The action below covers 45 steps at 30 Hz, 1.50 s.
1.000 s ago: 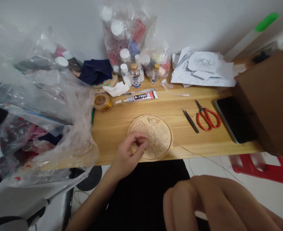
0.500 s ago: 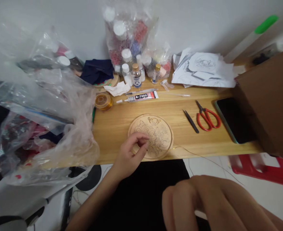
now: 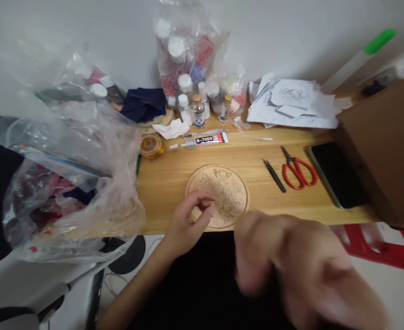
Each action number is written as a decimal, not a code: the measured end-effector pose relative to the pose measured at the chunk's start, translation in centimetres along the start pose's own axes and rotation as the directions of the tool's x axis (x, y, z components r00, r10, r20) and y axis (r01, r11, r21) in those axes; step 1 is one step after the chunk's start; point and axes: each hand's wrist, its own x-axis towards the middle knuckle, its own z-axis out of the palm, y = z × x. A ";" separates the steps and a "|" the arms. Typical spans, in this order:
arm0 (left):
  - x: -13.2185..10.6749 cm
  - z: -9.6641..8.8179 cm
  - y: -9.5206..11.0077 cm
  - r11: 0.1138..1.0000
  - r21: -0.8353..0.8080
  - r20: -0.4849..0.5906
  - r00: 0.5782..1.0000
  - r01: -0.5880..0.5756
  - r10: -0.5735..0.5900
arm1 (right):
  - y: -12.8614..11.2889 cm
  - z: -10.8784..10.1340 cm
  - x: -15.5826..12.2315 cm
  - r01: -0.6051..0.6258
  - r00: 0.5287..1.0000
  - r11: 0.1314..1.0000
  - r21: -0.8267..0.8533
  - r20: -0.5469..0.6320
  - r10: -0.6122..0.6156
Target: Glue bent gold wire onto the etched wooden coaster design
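A round wooden disc [image 3: 234,201] lies at the table's front edge, with a floral line drawing and a small gold wire shape [image 3: 222,173] near its top. Over its lower left is my left hand [image 3: 188,224], thumb and forefinger curled towards each other; whatever is between the fingertips is too small to make out. Large and close to the camera, my right hand [image 3: 298,256] is smeared by motion, in front of the disc's lower right and the table edge. Its fingers look bent, but what they hold cannot be seen.
Black tweezers [image 3: 273,175], red-handled scissors [image 3: 298,169] and a phone [image 3: 339,174] lie to the right, beside a cardboard box [image 3: 384,146]. Behind are a glue tube [image 3: 205,139], a gold wire spool [image 3: 152,146], bottles [image 3: 198,112] and papers [image 3: 291,101]. Plastic bags [image 3: 112,174] crowd the left.
My right hand has moved up, nearer the disc, and turned. The thin gold wire seen earlier running right from the disc no longer shows. My left hand keeps its place on the disc.
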 end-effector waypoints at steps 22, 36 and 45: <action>-13.6 -8.3 -6.7 0.673 0.642 -0.561 0.823 0.366 0.089 | 7.4 0.4 2.2 -0.166 0.986 0.768 -0.619 -0.084 0.145; -3.2 -20.2 2.3 0.505 0.798 -0.524 0.793 0.329 0.311 | 6.7 -1.4 -0.1 -0.190 0.982 0.774 -0.603 -0.117 0.150; 7.9 -26.2 13.9 0.542 0.789 -0.331 0.943 0.288 -0.020 | 6.7 -1.9 0.2 -0.247 0.968 0.758 -0.604 -0.124 0.216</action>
